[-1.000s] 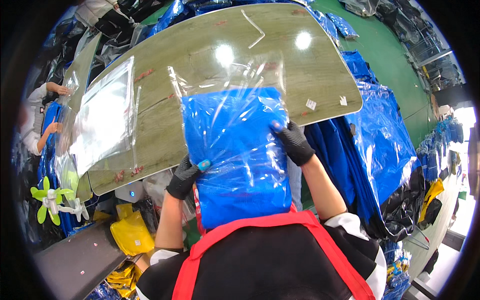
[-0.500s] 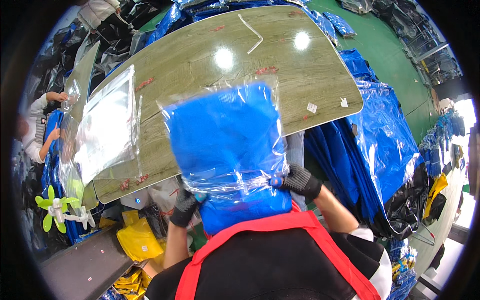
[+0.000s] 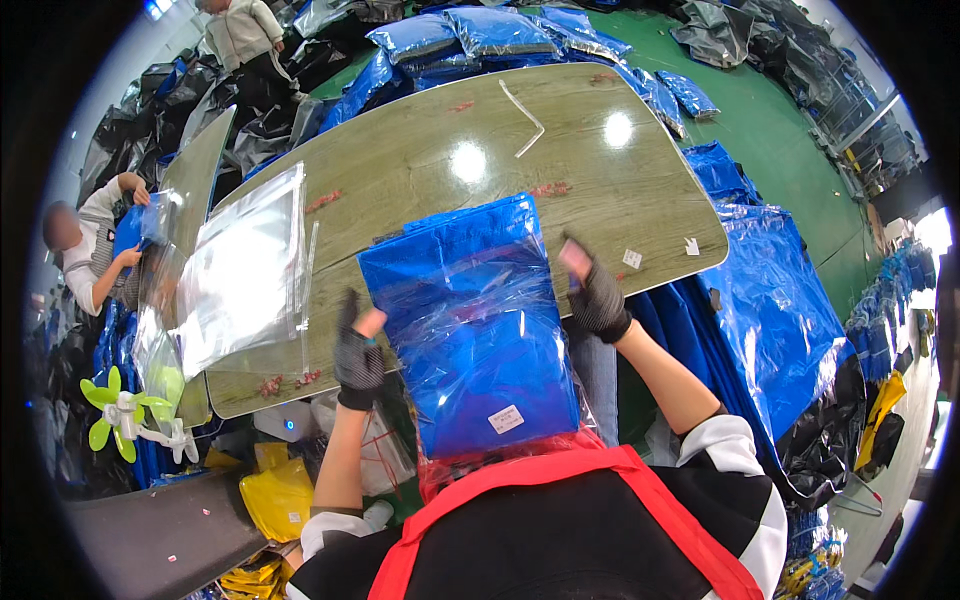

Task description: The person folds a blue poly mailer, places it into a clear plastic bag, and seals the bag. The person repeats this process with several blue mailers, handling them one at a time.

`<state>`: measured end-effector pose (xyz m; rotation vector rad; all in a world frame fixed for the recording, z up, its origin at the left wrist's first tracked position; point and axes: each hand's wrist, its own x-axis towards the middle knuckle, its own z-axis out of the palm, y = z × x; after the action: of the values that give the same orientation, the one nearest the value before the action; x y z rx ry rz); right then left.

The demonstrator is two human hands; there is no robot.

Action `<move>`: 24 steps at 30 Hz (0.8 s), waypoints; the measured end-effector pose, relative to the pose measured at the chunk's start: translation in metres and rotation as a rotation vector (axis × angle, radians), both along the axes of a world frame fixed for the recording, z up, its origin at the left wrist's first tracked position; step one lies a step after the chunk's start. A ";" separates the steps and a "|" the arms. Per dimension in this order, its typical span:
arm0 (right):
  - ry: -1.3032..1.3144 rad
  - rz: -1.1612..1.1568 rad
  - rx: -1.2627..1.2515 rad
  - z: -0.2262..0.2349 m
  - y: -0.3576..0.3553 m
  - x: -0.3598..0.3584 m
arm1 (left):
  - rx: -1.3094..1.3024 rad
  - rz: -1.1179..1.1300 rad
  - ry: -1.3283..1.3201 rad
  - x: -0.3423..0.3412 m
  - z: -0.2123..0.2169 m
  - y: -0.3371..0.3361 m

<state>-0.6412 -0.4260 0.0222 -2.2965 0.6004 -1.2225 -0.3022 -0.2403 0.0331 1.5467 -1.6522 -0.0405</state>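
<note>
— What have you got in front of you?

— A folded blue garment sealed in a clear plastic bag. Its far end lies on the wooden table; its near end, with a small white sticker, hangs over the edge against my red apron.

— And your hands?

— Both gloved, one at each side of the bag. My left hand is at its left edge, fingers up and spread, clamped on nothing. My right hand is at the right edge, fingers loosely raised; whether it touches the plastic I can't tell.

— What else is on the table?

— A stack of empty clear bags to the left, and a thin white strip at the far end. More bagged blue garments hang in a heap off the right side.

— Anyone nearby?

— A person at the far left, holding something blue. A green-bladed fan stands below.
</note>
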 end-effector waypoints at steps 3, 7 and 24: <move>-0.198 0.093 0.917 0.008 -0.039 0.031 | 0.123 0.075 0.780 0.019 0.002 -0.034; -0.316 0.320 1.402 0.027 -0.067 0.069 | 0.510 -0.238 1.565 0.023 0.009 -0.093; -0.182 0.135 0.822 0.052 -0.032 0.042 | 0.192 -0.171 0.755 -0.017 0.033 -0.066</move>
<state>-0.5994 -0.4584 0.0738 -1.4949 0.7002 -0.8749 -0.3193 -0.3067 0.0658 1.2846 -1.1772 -0.7948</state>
